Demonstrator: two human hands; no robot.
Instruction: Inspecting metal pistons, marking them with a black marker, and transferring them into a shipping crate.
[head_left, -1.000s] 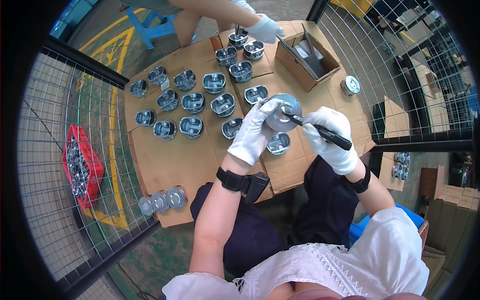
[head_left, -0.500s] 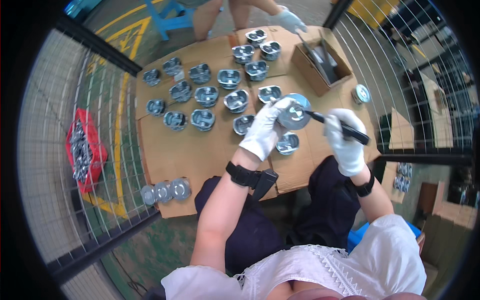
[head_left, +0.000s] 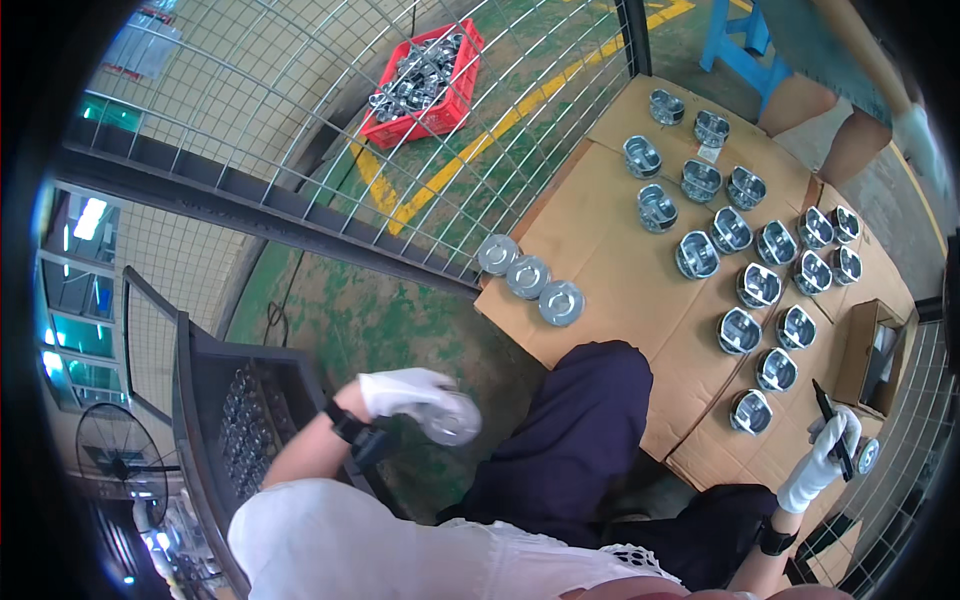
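Note:
My left hand (head_left: 400, 390), in a white glove, reaches out to the left of my knees, past the table's edge. Its fingers are closed around a round, silvery metal piston (head_left: 455, 420), slightly blurred. At the right side of the table my gloved right hand (head_left: 822, 468) grips a black marker pen (head_left: 823, 402), tip pointing up and away from me. Three pistons (head_left: 527, 277) sit crown-up in a row at the table's near left corner. Several more pistons (head_left: 731, 230) stand with their open, hollow side up across the cardboard.
Cardboard (head_left: 600, 275) covers the table. An open brown box (head_left: 868, 350) and a small round tin (head_left: 868, 457) are at its right. Wire fencing (head_left: 300, 60) bounds the left, with a red crate (head_left: 425, 85) of metal parts beyond. A dark bin (head_left: 215, 400) stands left; another person (head_left: 840, 120) is across.
My view has swung left. My left hand has carried the piston from above the table out to the left. The pen in my right hand is now apart from the piston.

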